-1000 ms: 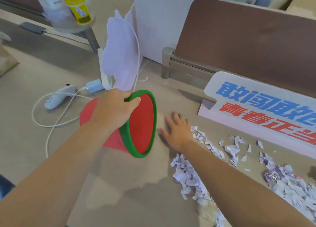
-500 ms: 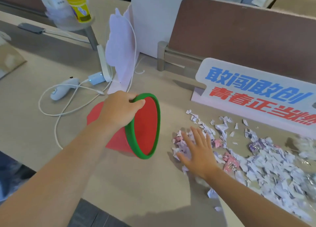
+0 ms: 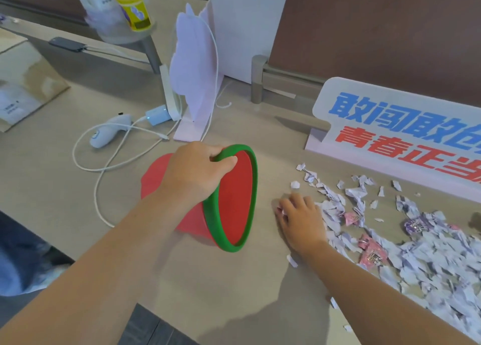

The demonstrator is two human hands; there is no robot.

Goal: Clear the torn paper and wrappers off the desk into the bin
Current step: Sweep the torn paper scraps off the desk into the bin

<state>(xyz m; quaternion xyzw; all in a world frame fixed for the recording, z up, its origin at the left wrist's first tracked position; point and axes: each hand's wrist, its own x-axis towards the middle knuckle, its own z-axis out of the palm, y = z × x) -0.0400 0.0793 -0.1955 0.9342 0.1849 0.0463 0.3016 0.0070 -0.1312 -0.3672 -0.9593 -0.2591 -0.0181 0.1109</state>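
Note:
A red bin (image 3: 234,201) with a green rim lies tipped on its side on the desk (image 3: 234,292), its mouth facing right. My left hand (image 3: 197,173) grips the top of the rim, thumb inside. Torn white paper (image 3: 429,261) and pink and purple wrappers (image 3: 372,256) are strewn over the desk to the right. My right hand (image 3: 299,219) sits at the left edge of this pile, a short way from the bin's mouth, its fingers curled down over a few scraps and a pink wrapper.
A white sign (image 3: 400,131) with blue and red characters stands behind the scraps. A white stand (image 3: 192,66), a charger with cable (image 3: 156,115) and a white handheld device (image 3: 109,134) lie behind the bin. The desk's front edge (image 3: 135,303) is near my forearms.
My right hand slid left from flat on the pile towards the bin's mouth and curled its fingers over scraps. My left hand keeps its hold on the tipped bin.

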